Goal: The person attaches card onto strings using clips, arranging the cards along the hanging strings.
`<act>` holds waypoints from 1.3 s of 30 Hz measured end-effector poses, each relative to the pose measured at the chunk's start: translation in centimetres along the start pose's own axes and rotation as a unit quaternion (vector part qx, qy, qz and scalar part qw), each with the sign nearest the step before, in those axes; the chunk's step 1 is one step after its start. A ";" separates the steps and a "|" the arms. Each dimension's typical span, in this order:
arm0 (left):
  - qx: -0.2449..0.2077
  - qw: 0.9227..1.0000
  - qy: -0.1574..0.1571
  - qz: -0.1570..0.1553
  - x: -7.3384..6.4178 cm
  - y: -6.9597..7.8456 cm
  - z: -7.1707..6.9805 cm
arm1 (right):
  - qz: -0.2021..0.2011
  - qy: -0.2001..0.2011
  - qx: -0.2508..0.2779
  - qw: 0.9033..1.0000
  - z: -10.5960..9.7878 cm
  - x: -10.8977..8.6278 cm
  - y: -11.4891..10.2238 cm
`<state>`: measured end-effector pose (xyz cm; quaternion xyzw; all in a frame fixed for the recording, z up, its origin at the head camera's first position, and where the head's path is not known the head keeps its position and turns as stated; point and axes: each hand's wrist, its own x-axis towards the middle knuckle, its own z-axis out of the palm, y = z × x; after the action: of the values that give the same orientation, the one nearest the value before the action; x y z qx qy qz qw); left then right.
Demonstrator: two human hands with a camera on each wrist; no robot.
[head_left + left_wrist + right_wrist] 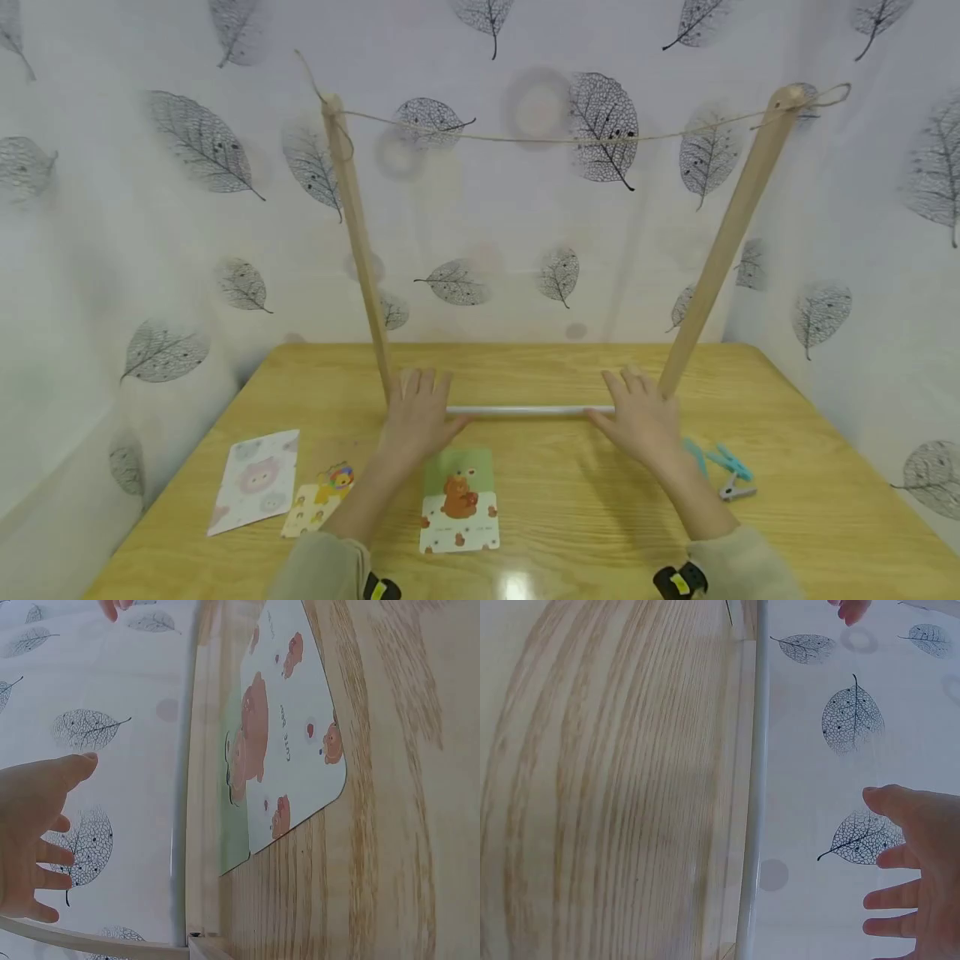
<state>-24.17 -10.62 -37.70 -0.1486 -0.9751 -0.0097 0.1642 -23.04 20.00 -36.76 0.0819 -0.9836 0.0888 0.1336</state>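
Head view shows a wooden table point(570, 500) before a leaf-printed curtain point(495, 217). Left wooden post point(358, 242) and right wooden post point(720, 250) rise from the tabletop, both leaning outward, with a slack string point(517, 140) tied between their tops. At the left side lie a pink sheep card point(258, 479) and a yellow lion card point(318, 500), the latter partly covered by the left forearm. A green-and-white bear card point(460, 504) lies just inside that forearm. On the right, turquoise clips point(729, 461) and a grey clip point(737, 488) lie near the right forearm, which partly hides one turquoise item.

White rod point(528, 411) lies crosswise between the feet of the posts, ahead of the bear card; its middle is visible, while the hands mask its ends.

Left hand point(418, 417) is at the left end, right hand point(637, 417) at the right, each beside a post. Fingers on both are extended and spread, thumbs set apart and directed inward. Both wrist views show a gap between the fingers and the rod; actual contact at the posts cannot be determined.
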 end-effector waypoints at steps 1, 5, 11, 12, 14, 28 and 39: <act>-0.001 1.000 0.010 0.007 0.0 0.0 -0.1 | 0.001 0.004 0.004 1.000 -0.1 0.0 0.1; -0.002 0.999 0.028 0.035 -0.2 -0.2 -0.4 | -0.007 0.021 0.006 1.000 -0.3 -0.3 0.3; -0.006 0.998 -0.002 0.057 -0.7 -0.5 -0.5 | -0.043 0.047 0.000 0.998 -0.3 -0.6 1.1; -0.007 0.998 -0.012 0.057 -0.8 -0.6 -0.5 | -0.049 0.046 0.002 0.998 -0.3 -0.7 1.3; -0.016 0.998 -0.030 0.053 -1.0 -0.7 -0.4 | -0.057 0.038 0.005 0.998 -0.4 -0.9 1.5; -0.025 0.993 -0.103 0.045 -1.7 -1.3 0.5 | -0.038 -0.019 -0.003 0.999 -0.9 -2.1 4.1; 0.005 0.990 -0.117 0.077 -2.4 -0.8 1.5 | -0.015 -0.029 -0.015 0.999 -1.0 -3.4 7.1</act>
<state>-22.74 -11.97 -39.84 -0.2227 -0.9733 0.0255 0.0497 -20.83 27.54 -37.89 0.0975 -0.9870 0.0694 0.1077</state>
